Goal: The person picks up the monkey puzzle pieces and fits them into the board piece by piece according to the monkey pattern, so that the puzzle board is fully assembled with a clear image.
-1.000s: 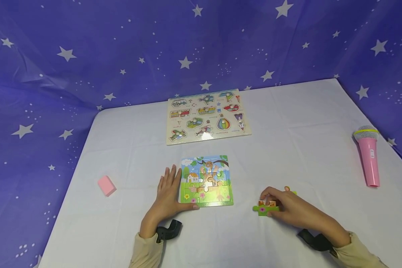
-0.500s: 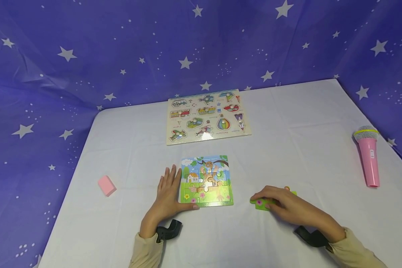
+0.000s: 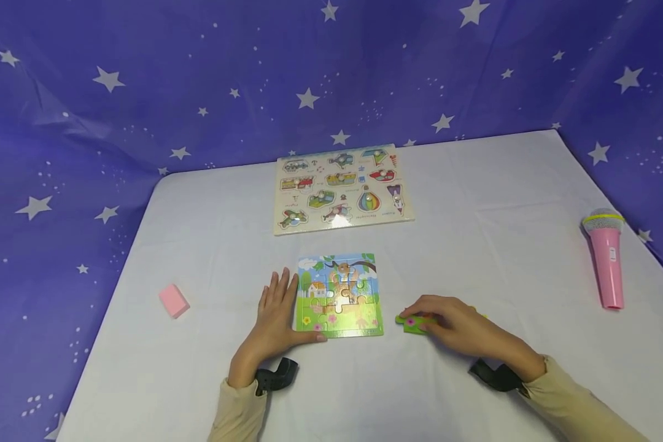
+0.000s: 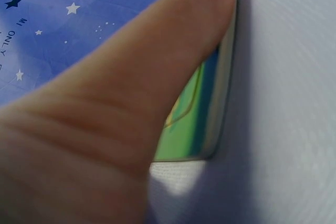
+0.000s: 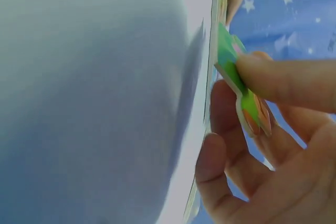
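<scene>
A square jigsaw puzzle (image 3: 339,325) with a house, tree and flowers lies on the white-covered table. My left hand (image 3: 273,322) rests along its left side, fingers straight, the thumb (image 4: 152,45) lying across the near edge. To the right of the puzzle, my right hand (image 3: 455,322) pinches a green jigsaw piece (image 3: 411,324) with a pink flower. In the right wrist view this jigsaw piece (image 5: 231,69) sits between thumb and fingers, tilted, with orange print at one end; the hand covers part of it.
A wooden peg puzzle board (image 3: 309,227) with vehicle shapes lies beyond the jigsaw. Left of it sits a pink block (image 3: 174,301); a pink toy microphone (image 3: 608,264) lies at far right. A starry purple cloth (image 3: 254,73) hangs behind the table.
My right hand has moved left, bringing the pinched jigsaw piece closer to the puzzle. The left hand has stayed in place against the puzzle.
</scene>
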Demonstrator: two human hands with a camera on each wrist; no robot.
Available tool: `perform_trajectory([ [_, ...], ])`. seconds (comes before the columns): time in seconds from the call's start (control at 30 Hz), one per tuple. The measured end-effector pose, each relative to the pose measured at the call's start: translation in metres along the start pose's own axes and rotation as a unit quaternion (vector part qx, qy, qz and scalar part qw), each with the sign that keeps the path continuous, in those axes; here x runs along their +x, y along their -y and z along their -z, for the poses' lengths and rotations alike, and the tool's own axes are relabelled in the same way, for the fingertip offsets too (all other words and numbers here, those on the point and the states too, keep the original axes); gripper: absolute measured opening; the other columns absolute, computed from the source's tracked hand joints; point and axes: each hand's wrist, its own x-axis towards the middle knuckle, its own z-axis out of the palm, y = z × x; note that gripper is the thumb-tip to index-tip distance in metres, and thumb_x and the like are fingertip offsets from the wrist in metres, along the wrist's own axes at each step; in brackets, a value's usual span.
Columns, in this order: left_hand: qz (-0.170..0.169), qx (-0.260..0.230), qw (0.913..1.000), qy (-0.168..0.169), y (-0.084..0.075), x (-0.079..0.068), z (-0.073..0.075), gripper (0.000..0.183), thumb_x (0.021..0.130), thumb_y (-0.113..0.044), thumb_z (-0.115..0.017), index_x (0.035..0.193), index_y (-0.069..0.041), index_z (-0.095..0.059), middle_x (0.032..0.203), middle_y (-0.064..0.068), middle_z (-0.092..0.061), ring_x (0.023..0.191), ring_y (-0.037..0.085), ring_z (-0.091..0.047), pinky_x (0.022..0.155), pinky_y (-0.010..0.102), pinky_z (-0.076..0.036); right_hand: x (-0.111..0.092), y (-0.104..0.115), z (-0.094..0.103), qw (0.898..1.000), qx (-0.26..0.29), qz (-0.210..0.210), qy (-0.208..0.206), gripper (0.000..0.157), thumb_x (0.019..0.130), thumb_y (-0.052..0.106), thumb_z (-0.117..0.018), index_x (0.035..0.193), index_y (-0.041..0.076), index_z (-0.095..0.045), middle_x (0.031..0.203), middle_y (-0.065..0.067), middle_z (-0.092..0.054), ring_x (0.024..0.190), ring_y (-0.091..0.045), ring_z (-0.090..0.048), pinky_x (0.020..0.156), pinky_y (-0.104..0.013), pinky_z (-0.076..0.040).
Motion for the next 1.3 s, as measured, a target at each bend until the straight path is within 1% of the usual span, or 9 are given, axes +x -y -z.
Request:
perform_trajectory([
  [0.1, 0.003, 0.001, 1.0000, 0.005, 0.000, 0.001, 0.001, 0.123, 0.057, -0.057, -0.077, 0.146, -0.006, -0.009, 0.154, 0.012, 0.005, 0.141, 0.031, 0.011, 0.112, 0.050, 0.004, 0.012, 0.004, -0.003, 1.000, 0.004, 0.020, -0.006, 0.029, 0.083, -0.002, -0.058, 0.106, 0.015, -0.065, 0.100, 0.006, -0.067, 0.081, -0.002, -0.056, 0.069, -0.017, -0.046],
  [0.17, 0.004, -0.001, 1.0000, 0.007, 0.000, 0.001, 0.001, 0.123, 0.057, -0.057, -0.077, 0.146, -0.007, -0.009, 0.154, 0.012, 0.006, 0.141, 0.031, 0.011, 0.112, 0.050, 0.004, 0.021, 0.010, -0.005, 1.000, 0.002, 0.020, -0.006, 0.028, 0.083, -0.002, -0.058, 0.105, 0.014, -0.065, 0.100, 0.005, -0.068, 0.078, -0.002, -0.055, 0.067, -0.017, -0.045],
  [0.43, 0.001, -0.001, 1.0000, 0.001, 0.000, 0.002, 0.002, 0.123, 0.057, -0.056, -0.077, 0.146, -0.006, -0.010, 0.154, 0.013, 0.004, 0.141, 0.032, 0.010, 0.112, 0.051, 0.003, 0.057, 0.039, -0.017, 1.000, -0.009, -0.027, -0.011, 0.030, 0.084, 0.004, -0.059, 0.111, 0.017, -0.062, 0.104, 0.006, -0.067, 0.081, -0.003, -0.057, 0.072, -0.023, -0.047],
  [0.6, 0.004, -0.001, 1.0000, 0.004, 0.001, 0.001, 0.001, 0.123, 0.057, -0.057, -0.077, 0.146, -0.007, -0.009, 0.154, 0.012, 0.005, 0.141, 0.031, 0.011, 0.112, 0.051, 0.003, 0.078, 0.044, -0.032, 1.000, 0.001, -0.028, -0.007, 0.040, 0.085, 0.001, -0.056, 0.121, 0.016, -0.055, 0.098, 0.001, -0.067, 0.077, -0.005, -0.056, 0.064, -0.019, -0.043],
  [0.77, 0.002, -0.001, 1.0000, 0.005, 0.001, 0.001, 0.001, 0.123, 0.057, -0.057, -0.077, 0.146, -0.007, -0.009, 0.154, 0.012, 0.005, 0.141, 0.031, 0.011, 0.112, 0.051, 0.003, 0.095, 0.043, -0.046, 0.999, -0.006, -0.034, 0.007, 0.040, 0.084, 0.001, -0.056, 0.122, 0.013, -0.053, 0.093, -0.001, -0.069, 0.068, -0.002, -0.051, 0.061, -0.017, -0.040],
  [0.93, 0.005, 0.002, 1.0000, 0.008, 0.001, 0.002, 0.001, 0.122, 0.057, -0.057, -0.077, 0.146, -0.007, -0.009, 0.154, 0.012, 0.005, 0.141, 0.030, 0.011, 0.112, 0.050, 0.003, 0.105, 0.043, -0.053, 0.999, -0.010, -0.044, 0.031, 0.034, 0.083, 0.000, -0.055, 0.116, 0.010, -0.056, 0.090, -0.001, -0.068, 0.056, -0.002, -0.042, 0.052, -0.015, -0.036],
  [1.03, 0.005, 0.001, 0.9999, 0.010, 0.000, 0.002, 0.001, 0.122, 0.057, -0.057, -0.077, 0.146, -0.007, -0.009, 0.154, 0.012, 0.006, 0.141, 0.030, 0.011, 0.112, 0.050, 0.004, 0.107, 0.044, -0.055, 0.998, -0.025, -0.044, 0.038, 0.028, 0.082, 0.001, -0.057, 0.109, 0.009, -0.060, 0.085, 0.000, -0.067, 0.059, -0.002, -0.046, 0.054, -0.016, -0.038],
  [1.17, 0.005, -0.001, 0.9999, 0.011, 0.000, 0.001, 0.001, 0.123, 0.057, -0.058, -0.076, 0.146, -0.007, -0.008, 0.154, 0.012, 0.006, 0.141, 0.030, 0.011, 0.112, 0.050, 0.004, 0.107, 0.048, -0.057, 0.996, -0.082, -0.035, 0.029, 0.021, 0.079, 0.007, -0.064, 0.099, 0.009, -0.065, 0.078, 0.003, -0.064, 0.067, -0.004, -0.052, 0.060, -0.018, -0.042],
  [1.3, 0.002, 0.001, 1.0000, 0.008, 0.000, 0.001, 0.001, 0.123, 0.058, -0.057, -0.076, 0.146, -0.006, -0.008, 0.154, 0.013, 0.005, 0.141, 0.032, 0.011, 0.112, 0.051, 0.003, 0.106, 0.052, -0.060, 0.991, -0.131, -0.035, 0.020, 0.020, 0.077, 0.017, -0.069, 0.097, 0.011, -0.067, 0.079, 0.004, -0.061, 0.070, -0.006, -0.050, 0.061, -0.019, -0.041],
])
